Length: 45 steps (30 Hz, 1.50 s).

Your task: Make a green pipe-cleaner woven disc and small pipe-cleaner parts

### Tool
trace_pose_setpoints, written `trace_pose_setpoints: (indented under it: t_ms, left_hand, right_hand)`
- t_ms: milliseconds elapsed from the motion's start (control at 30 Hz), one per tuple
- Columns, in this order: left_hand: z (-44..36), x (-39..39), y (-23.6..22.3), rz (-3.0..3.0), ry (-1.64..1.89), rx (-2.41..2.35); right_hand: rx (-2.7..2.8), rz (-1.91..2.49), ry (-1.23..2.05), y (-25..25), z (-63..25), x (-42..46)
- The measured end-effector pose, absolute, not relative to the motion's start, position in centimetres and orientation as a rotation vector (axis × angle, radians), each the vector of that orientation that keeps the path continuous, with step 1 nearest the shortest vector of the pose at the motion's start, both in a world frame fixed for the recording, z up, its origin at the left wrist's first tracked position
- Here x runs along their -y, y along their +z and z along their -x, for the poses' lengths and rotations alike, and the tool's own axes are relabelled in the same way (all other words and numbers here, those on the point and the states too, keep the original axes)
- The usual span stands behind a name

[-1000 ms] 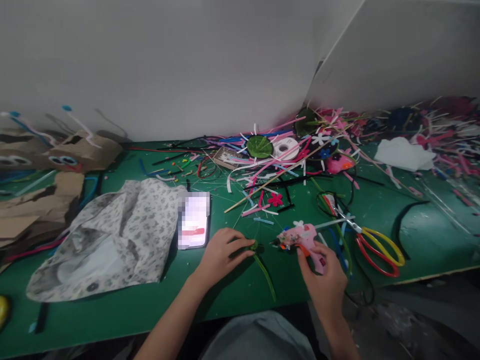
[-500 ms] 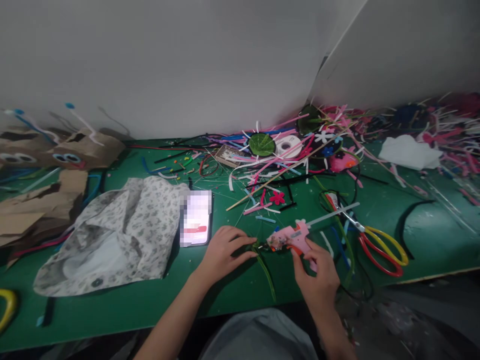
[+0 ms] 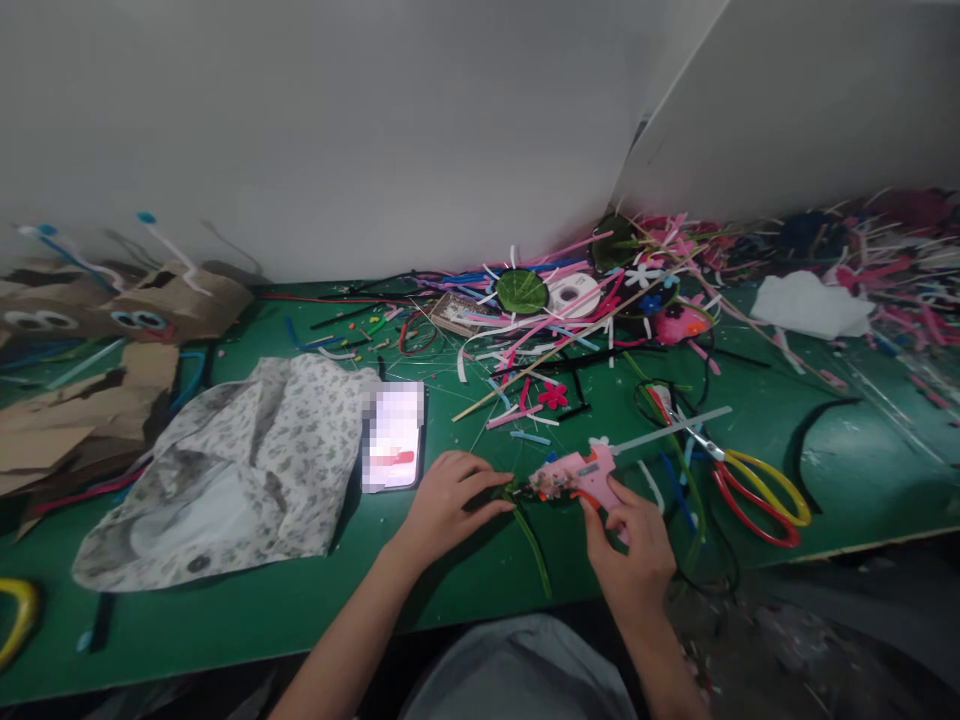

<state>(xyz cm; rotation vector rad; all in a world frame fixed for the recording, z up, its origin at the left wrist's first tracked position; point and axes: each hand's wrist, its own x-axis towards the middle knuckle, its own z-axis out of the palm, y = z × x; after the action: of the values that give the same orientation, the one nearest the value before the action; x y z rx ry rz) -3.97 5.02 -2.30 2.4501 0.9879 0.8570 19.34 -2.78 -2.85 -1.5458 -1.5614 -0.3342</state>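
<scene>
My right hand (image 3: pixel 634 540) is wrapped round the handle of a pink glue gun (image 3: pixel 577 474), its nozzle pointing left. A pale glue stick (image 3: pixel 679 428) sticks out of the gun's back end. My left hand (image 3: pixel 454 505) pinches a green pipe cleaner (image 3: pixel 534 552) near its upper end, between thumb and fingers. The gun's tip is right by those fingertips; whether it touches the green piece I cannot tell. The pipe cleaner's free end curves down toward the table's front edge.
Left of my hands lie a phone (image 3: pixel 393 436) and a floral cloth (image 3: pixel 247 470). Scissors (image 3: pixel 724 455) with red and yellow handles rest to the right. Pipe cleaner scraps and a white spool (image 3: pixel 574 294) crowd the back. Cardboard figures (image 3: pixel 176 305) stand at far left.
The glue gun has shifted very slightly left toward my left fingertips, and its glue stick reaches a little further out behind. My left hand keeps its pinch on the green pipe cleaner.
</scene>
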Motion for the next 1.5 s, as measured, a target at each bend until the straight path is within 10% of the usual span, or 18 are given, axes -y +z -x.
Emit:
trace_pose_setpoints:
  t_ms: [1500]
  left_hand:
    - [3.8,-4.9,-2.0,-2.463,0.846,-1.001]
  right_hand:
    - [1.554,1.515,-0.458,-2.7,-19.9,1.9]
